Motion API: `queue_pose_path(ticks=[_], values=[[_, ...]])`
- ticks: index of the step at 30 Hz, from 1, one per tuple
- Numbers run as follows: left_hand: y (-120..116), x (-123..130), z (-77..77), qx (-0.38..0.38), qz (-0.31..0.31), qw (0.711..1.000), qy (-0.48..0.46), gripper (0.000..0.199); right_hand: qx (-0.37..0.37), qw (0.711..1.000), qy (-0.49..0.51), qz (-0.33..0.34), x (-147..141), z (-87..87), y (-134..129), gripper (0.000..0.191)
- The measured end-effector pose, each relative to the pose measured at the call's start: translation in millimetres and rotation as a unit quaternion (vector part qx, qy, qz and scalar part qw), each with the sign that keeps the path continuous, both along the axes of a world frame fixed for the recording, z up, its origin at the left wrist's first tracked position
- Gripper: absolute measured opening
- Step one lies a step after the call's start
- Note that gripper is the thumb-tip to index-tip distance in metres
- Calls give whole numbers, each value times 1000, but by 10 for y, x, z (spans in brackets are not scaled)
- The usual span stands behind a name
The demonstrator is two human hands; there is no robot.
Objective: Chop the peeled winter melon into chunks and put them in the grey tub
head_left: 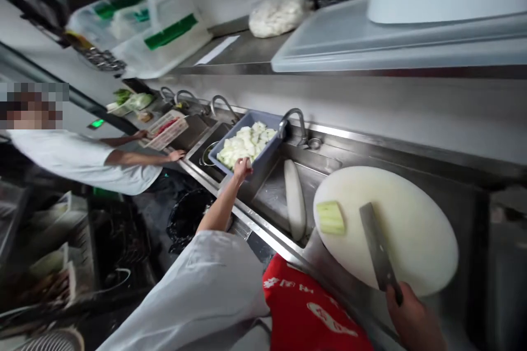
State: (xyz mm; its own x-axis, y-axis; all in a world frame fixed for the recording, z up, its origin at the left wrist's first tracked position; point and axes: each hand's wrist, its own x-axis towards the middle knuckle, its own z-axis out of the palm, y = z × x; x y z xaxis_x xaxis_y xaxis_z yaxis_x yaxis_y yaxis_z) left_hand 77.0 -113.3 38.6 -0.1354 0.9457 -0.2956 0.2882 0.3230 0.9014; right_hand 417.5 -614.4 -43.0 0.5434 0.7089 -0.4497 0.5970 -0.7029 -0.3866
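Observation:
My right hand [414, 315] grips the dark handle of a kitchen knife [374, 244], whose broad blade lies over a round white cutting board [424, 230]. On the board's left side rests a pale green chunk of vegetable [330, 218], apart from the blade. My left hand [242, 168] is stretched out to the near edge of a blue-grey basin [267, 154], its fingers closed. A whitish spot shows at those fingers, too small to name. Heaped in the basin are pale cut vegetable pieces [247, 142]. A long, whitish peeled vegetable [295, 197] lies in the sink between basin and board.
Taps [298, 123] line the back of the steel sinks [269, 200]. Further left, a co-worker [82, 156] stands at the counter, hands by a pale crate [167, 130] with red items. A shelf [230, 52] above holds plastic tubs [160, 38]. A black-lined bin [189, 216] stands below.

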Motion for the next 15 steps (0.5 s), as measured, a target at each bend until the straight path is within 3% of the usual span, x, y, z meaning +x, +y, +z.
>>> queue_pose_path(ticks=[3,4,6,8,10,13,15], values=[[505,-326,366,29,46,998,24,48,-21,1000,12,-2,-34,-19,73,24],[569,-337,395,53,27,997,46,50,-25,1000,11,-10,-76,7,79,23],[479,-209,279,132,-74,983,102,45,-26,999,3,-23,-182,80,94,21],[91,56,-10,208,-214,945,131,39,-19,1000,-5,-14,-274,134,137,26],[-518,368,-361,224,-309,918,107,32,-28,999,-36,-15,-324,151,198,30],[-1481,851,-851,240,-422,872,65,31,-48,996,-73,-18,-371,166,285,33],[-1936,1170,-1121,284,-453,843,49,44,-54,995,-77,-15,-419,199,361,32]])
